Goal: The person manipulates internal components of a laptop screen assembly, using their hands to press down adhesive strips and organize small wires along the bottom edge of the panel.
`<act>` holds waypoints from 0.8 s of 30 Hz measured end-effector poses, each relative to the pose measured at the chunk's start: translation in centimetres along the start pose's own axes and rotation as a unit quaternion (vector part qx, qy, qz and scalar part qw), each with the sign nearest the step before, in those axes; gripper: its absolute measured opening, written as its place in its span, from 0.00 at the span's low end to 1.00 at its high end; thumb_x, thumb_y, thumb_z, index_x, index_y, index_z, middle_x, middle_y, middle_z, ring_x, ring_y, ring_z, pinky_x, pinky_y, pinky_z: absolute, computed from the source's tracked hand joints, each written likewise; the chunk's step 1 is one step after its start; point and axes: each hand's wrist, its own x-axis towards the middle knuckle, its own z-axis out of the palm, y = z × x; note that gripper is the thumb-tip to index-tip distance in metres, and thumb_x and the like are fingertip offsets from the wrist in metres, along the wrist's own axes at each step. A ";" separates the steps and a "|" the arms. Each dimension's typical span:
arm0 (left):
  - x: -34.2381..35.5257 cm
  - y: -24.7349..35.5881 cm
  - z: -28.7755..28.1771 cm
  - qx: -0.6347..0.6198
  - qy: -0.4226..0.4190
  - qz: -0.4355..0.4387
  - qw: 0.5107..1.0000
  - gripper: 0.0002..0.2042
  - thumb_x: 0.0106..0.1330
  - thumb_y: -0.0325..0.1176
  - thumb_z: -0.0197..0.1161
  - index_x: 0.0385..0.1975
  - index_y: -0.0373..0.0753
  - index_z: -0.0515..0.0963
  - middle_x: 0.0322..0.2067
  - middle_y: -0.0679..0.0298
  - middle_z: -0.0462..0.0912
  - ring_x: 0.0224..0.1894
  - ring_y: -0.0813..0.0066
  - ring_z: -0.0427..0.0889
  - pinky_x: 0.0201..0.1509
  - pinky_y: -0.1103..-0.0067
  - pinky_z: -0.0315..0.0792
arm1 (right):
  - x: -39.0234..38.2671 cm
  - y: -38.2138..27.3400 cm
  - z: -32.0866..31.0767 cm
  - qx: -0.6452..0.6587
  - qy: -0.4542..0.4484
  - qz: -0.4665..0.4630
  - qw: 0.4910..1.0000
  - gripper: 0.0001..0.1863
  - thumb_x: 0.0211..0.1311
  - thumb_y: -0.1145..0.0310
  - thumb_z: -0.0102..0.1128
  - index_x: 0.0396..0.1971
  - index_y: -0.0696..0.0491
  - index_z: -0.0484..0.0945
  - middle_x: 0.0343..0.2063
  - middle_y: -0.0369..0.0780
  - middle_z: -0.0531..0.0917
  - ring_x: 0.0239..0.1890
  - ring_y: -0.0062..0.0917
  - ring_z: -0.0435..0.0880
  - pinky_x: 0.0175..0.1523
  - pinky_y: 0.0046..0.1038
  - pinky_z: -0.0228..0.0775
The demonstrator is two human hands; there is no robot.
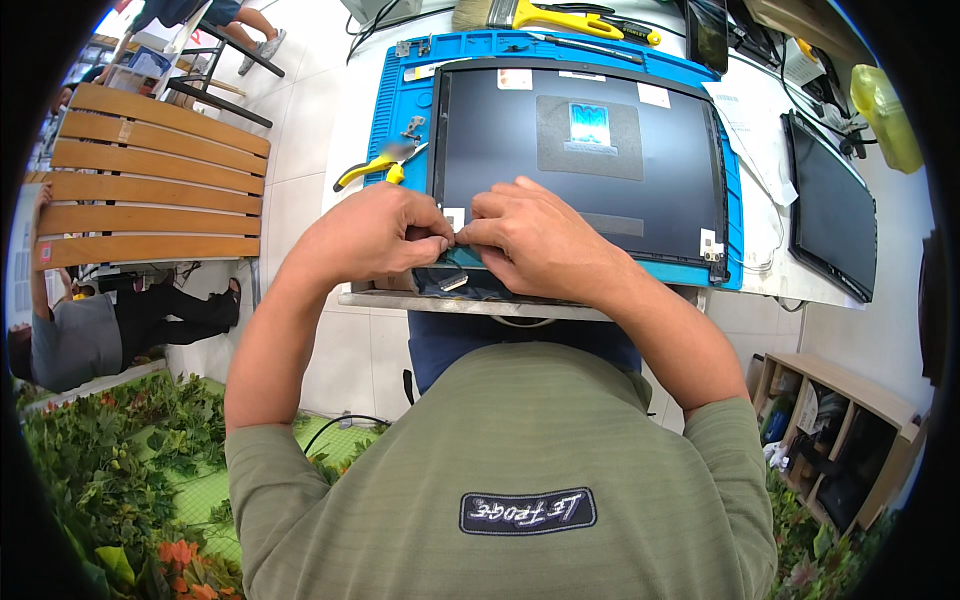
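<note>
Big, flat, dark screen [580, 197] with white stickers [515, 79]
My left hand [385, 232] and right hand [535, 238] pinch by its near left corner; I can't tell what they hold.

It's an electronics workshop — screen panel [490, 140], blue mat [386, 112], pliers [364, 173], brush [525, 14].

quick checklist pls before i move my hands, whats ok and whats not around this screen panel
1. Screen panel lying on the blue mat: ok
2. Left hand and right hand both at the panel's near left corner: ok
3. That corner fully visible: not ok, fingers partly cover it
4. What the fingertips pinch: cannot tell, too small
5. Yellow-handled pliers clear of the panel's edge: cannot tell, tips very close
6. Brush off the panel: ok
</note>
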 end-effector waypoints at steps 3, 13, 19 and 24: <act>0.6 -0.1 -0.4 -0.011 -0.032 -0.031 0.999 0.11 0.69 0.34 0.74 0.42 0.34 0.93 0.35 0.54 0.92 0.36 0.57 0.89 0.44 0.66 0.82 | 0.0 0.0 0.0 -0.003 -0.001 0.003 1.000 0.10 0.66 0.76 0.70 0.42 0.53 0.96 0.37 0.40 0.87 0.46 0.37 0.86 0.55 0.41 0.74; -1.0 -1.4 -0.4 -0.154 0.087 -0.039 0.983 0.05 0.75 0.26 0.73 0.43 0.32 0.91 0.30 0.70 0.87 0.32 0.86 0.80 0.37 0.82 0.73 | 0.0 -0.2 -0.2 -0.002 -0.024 0.021 0.999 0.12 0.64 0.76 0.73 0.47 0.53 0.95 0.41 0.40 0.88 0.49 0.38 0.86 0.57 0.41 0.75; -1.2 -1.4 1.3 -0.163 0.107 -0.073 0.978 0.04 0.71 0.25 0.78 0.40 0.32 0.91 0.29 0.73 0.86 0.30 0.89 0.79 0.35 0.84 0.73 | 0.2 -0.1 -0.1 -0.001 -0.017 0.017 1.000 0.11 0.66 0.76 0.73 0.46 0.53 0.95 0.39 0.39 0.88 0.47 0.37 0.87 0.56 0.40 0.74; -0.7 -1.7 2.2 -0.148 0.098 -0.093 0.980 0.07 0.68 0.29 0.80 0.38 0.33 0.91 0.26 0.66 0.89 0.29 0.81 0.82 0.37 0.79 0.77 | 0.4 -0.3 0.0 -0.013 -0.014 0.025 1.000 0.09 0.66 0.75 0.74 0.45 0.52 0.95 0.38 0.38 0.88 0.45 0.36 0.86 0.53 0.40 0.72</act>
